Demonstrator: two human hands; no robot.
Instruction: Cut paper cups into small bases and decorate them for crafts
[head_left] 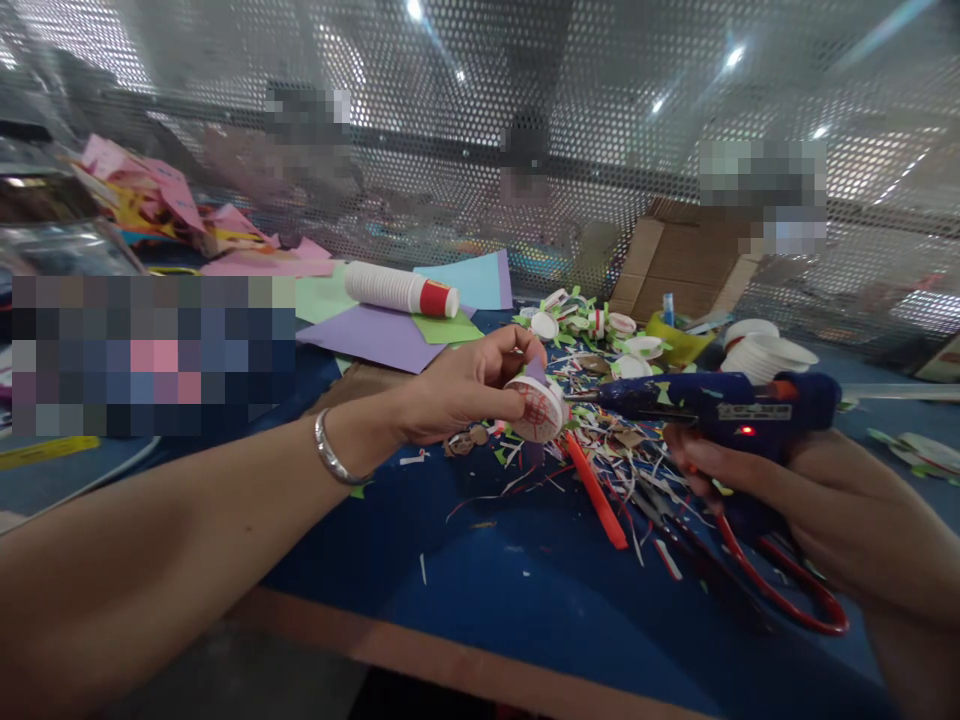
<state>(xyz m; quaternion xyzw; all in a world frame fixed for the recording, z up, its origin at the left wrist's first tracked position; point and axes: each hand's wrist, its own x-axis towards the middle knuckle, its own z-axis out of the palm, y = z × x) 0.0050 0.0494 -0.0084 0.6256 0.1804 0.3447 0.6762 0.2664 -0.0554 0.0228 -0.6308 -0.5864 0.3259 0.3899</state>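
My left hand (461, 385) pinches a small white paper cup bottom with a red print (536, 408), holding it up over the blue table (540, 590). A silver bangle sits on that wrist. My right hand (757, 480) grips a blue hot glue gun (720, 405) whose red light glows. Its nozzle points left and nearly touches the cup piece. A purple paper bit sticks up behind the cup piece.
Paper scraps and cut cup rims (600, 440) litter the table under the hands. Red-handled scissors (780, 590) lie below the glue gun. A stack of paper cups (401, 288) lies on coloured sheets (382, 335). A cardboard box (675, 265) stands behind, before a mesh screen.
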